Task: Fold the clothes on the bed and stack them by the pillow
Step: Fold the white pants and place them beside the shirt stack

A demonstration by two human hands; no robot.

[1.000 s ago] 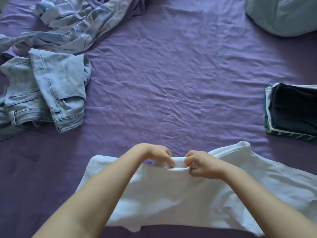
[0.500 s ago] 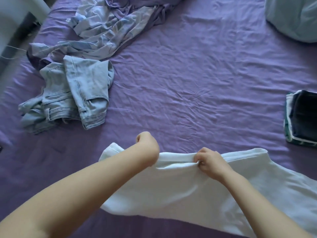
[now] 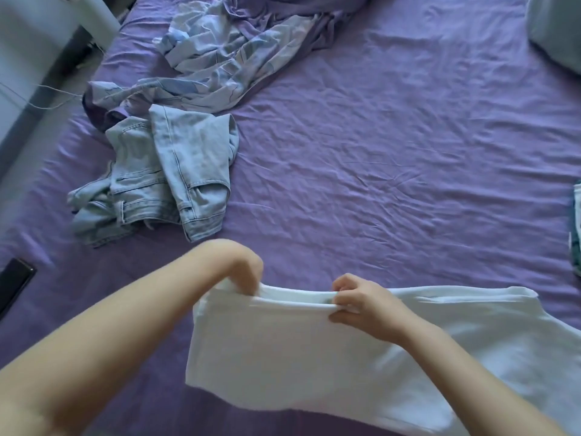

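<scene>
**Listener:** Where are your hands, and what do they hold?

**Me:** Both are on a soft white cotton garment (image 3: 314, 357) spread on the near edge of the purple bed sheet (image 3: 393, 152). My right hand (image 3: 361, 305) pinches its far edge, thumb below and curled fingers on top. My left hand (image 3: 248, 272) is bent down at the wrist over the same edge, at the garment's left corner. It looks to be gripping the cloth, but motion blur hides the fingers.

**Listener:** Which way does the garment lie?

**Me:** Its long axis runs left to right in front of me. The edge I hold is the side farthest from my body. To the right of my right hand the cloth lies flat on the sheet, out to the frame's edge.

**Listener:** What does the next move turn on?

**Me:** I judge the fold will go sideways or back toward me. My left hand sits at the corner, so it leads. My right hand marks a point near the middle.

**Listener:** And the rest?

**Me:** Crumpled pale blue denim jeans (image 3: 163, 180) and a rumpled blue patterned cloth (image 3: 226, 61) lie well apart, far left. A sliver of the folded stack (image 3: 577, 228) shows at the right edge, with the pale pillow (image 3: 556, 26) beyond it at the top right.
</scene>
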